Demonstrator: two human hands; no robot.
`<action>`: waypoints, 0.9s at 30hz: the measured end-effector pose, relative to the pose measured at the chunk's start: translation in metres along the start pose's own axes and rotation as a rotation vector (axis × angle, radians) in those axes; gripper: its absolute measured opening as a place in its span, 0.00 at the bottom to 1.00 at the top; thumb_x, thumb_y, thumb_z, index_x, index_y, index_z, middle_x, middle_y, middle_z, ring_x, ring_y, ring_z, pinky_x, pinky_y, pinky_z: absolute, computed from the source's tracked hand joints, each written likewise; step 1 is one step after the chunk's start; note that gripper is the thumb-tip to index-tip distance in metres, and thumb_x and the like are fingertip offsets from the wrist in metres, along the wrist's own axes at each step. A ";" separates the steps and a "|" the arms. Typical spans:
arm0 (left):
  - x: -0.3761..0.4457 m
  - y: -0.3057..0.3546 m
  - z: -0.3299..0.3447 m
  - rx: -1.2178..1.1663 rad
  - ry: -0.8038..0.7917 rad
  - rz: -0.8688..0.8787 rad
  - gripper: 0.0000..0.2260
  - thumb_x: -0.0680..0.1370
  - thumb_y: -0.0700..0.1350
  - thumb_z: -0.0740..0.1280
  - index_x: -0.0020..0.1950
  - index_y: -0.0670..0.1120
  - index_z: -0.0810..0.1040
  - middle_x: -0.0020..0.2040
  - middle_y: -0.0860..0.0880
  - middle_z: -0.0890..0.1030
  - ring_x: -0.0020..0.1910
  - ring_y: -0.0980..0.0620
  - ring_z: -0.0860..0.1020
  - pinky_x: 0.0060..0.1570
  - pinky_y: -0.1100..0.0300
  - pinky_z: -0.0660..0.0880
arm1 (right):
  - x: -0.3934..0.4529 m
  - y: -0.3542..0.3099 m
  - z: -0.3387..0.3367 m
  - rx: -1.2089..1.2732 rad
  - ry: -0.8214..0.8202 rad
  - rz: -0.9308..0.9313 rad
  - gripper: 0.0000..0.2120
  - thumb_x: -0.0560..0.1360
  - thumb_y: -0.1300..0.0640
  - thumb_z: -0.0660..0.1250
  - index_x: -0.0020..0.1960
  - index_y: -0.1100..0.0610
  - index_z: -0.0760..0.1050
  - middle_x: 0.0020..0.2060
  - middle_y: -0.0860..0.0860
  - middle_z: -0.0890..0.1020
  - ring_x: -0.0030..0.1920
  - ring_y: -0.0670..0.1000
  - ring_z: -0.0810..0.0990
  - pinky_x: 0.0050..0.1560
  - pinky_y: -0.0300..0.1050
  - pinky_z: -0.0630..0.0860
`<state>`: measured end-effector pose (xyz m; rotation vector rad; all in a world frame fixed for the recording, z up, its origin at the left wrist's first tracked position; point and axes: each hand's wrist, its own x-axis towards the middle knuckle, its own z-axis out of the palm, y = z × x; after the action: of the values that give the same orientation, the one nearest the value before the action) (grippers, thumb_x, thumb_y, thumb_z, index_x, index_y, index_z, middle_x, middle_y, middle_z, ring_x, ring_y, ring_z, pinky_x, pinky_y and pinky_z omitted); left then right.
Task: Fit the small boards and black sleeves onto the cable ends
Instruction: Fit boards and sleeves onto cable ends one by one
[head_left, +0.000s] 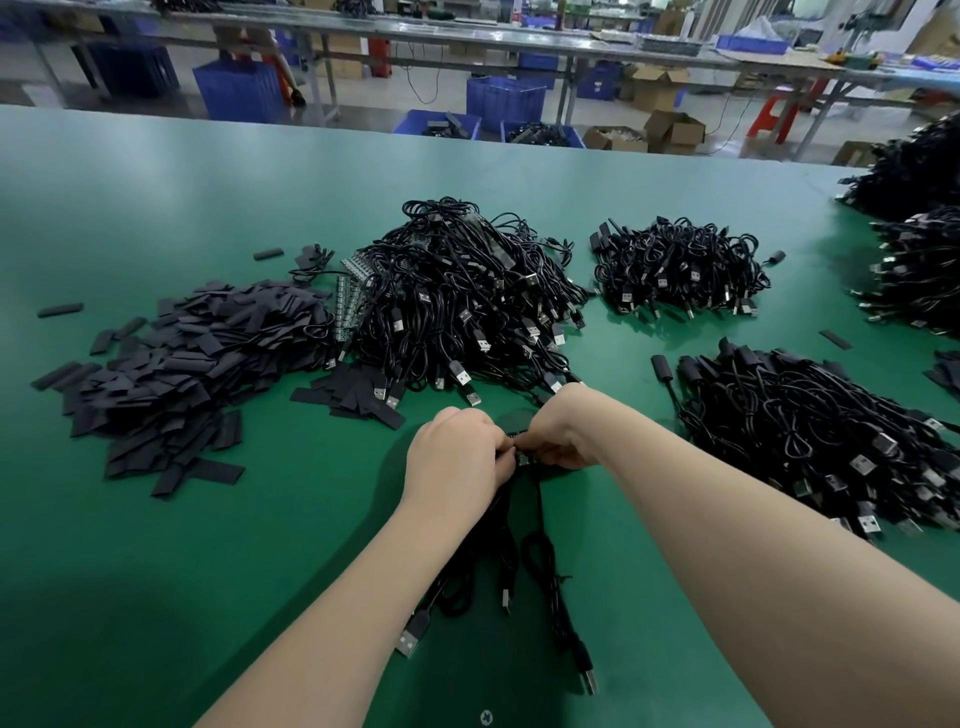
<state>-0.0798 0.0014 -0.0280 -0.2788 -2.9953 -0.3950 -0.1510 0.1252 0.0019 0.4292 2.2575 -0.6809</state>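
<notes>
Head view, near centre of the green matte table top (208, 545): left hand (452, 457) and right hand (553, 436) meeting knuckle to knuckle, fingers of both curled in and pinching the ends of a few black USB cables (540, 566) between them. Small board or sleeve at the pinch point too hidden to tell apart. Cables trailing toward the near edge between the forearms, silver plugs lying on the table. Far left: loose heap of flat black rectangular sleeves (197, 358). Just right of it, touching its edge: strips of small grey boards (350, 299), leaning against a big tangled mound of black cables with silver USB plugs (467, 301). Farther right: smaller cable bundle (680, 270). Near right, beside the right forearm: long pile of cables with sleeves fitted (810, 436). Beyond the table's far edge: blue plastic crates (504, 101) on the floor.
</notes>
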 end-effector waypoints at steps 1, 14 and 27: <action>0.001 0.001 -0.001 0.001 -0.005 -0.002 0.13 0.80 0.55 0.61 0.57 0.56 0.83 0.51 0.53 0.79 0.53 0.48 0.72 0.45 0.57 0.72 | 0.000 -0.001 0.000 -0.019 -0.003 -0.007 0.16 0.82 0.53 0.63 0.38 0.58 0.68 0.33 0.51 0.72 0.34 0.48 0.71 0.37 0.38 0.69; -0.003 0.002 0.004 -0.056 0.087 0.012 0.11 0.79 0.54 0.61 0.56 0.56 0.81 0.49 0.55 0.79 0.52 0.51 0.72 0.46 0.58 0.70 | -0.013 0.025 0.002 0.275 0.103 -0.253 0.08 0.73 0.60 0.70 0.38 0.57 0.73 0.30 0.53 0.76 0.30 0.50 0.73 0.28 0.38 0.68; -0.003 -0.003 0.003 -0.269 0.119 -0.009 0.12 0.81 0.48 0.61 0.60 0.55 0.82 0.54 0.57 0.81 0.55 0.54 0.75 0.50 0.57 0.76 | -0.065 0.071 -0.019 0.905 0.065 -0.469 0.11 0.68 0.51 0.75 0.41 0.57 0.79 0.30 0.48 0.81 0.30 0.43 0.78 0.31 0.36 0.74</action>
<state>-0.0777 -0.0012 -0.0316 -0.2541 -2.8246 -0.7873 -0.0828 0.1864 0.0362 0.3268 1.9998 -1.9658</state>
